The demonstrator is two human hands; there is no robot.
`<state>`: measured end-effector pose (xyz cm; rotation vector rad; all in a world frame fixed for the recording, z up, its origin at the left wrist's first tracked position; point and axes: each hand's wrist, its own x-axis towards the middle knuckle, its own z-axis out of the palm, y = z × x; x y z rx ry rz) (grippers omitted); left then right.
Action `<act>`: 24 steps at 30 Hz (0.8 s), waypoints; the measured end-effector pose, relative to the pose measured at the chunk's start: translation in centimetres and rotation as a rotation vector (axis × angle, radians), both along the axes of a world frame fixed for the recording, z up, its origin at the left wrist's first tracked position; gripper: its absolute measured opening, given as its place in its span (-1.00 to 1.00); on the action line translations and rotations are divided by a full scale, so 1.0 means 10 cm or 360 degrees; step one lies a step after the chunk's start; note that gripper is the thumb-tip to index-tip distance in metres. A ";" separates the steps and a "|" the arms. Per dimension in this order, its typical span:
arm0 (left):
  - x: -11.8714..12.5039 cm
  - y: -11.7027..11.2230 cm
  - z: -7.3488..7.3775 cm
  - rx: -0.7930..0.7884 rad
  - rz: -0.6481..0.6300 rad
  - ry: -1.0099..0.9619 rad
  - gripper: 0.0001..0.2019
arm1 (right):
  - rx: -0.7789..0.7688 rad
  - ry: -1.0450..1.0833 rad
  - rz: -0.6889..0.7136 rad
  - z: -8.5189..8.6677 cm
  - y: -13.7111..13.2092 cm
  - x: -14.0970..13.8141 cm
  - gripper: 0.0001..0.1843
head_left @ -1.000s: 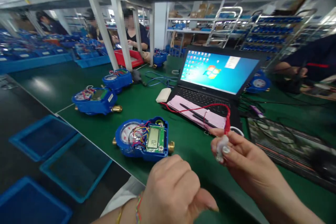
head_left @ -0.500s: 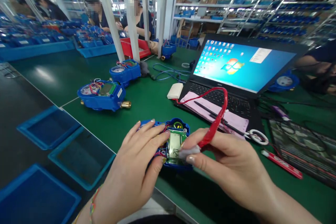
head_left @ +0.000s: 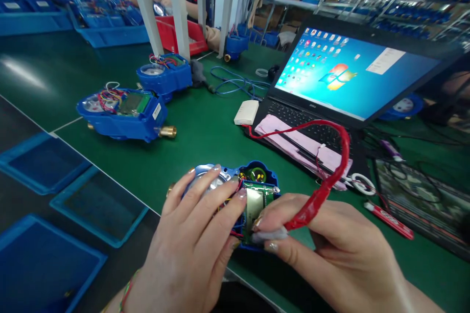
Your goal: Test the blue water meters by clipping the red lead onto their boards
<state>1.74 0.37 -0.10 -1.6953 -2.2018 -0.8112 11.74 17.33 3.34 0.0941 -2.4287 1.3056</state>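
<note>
While the left hand (head_left: 193, 237) lies flat with fingers outstretched over the blue meter (head_left: 270, 175), the right hand (head_left: 341, 249) pinches the grey tip (head_left: 270, 234) of a red cable (head_left: 344, 149) at the near end of the meter's display (head_left: 254, 200). The meter sits beneath the left fingertips, just beside the right thumb. Beyond the right hand stands a laptop (head_left: 345, 78); beyond the left, two similar units (head_left: 123, 117).

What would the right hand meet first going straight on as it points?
Probably the green circuit board in the blue plastic housing; depth is unclear, so the right hand may be touching it.
</note>
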 end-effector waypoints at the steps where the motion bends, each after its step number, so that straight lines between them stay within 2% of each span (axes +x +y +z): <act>1: 0.00 0.00 0.00 -0.0005 0.0001 -0.0001 -0.65 | 0.0012 -0.0011 0.0006 0.00 0.00 0.00 -0.92; 24: -0.03 0.02 0.00 -0.0012 0.0002 -0.0001 -0.64 | 0.0207 0.0108 -0.0005 0.00 -0.02 -0.01 -0.89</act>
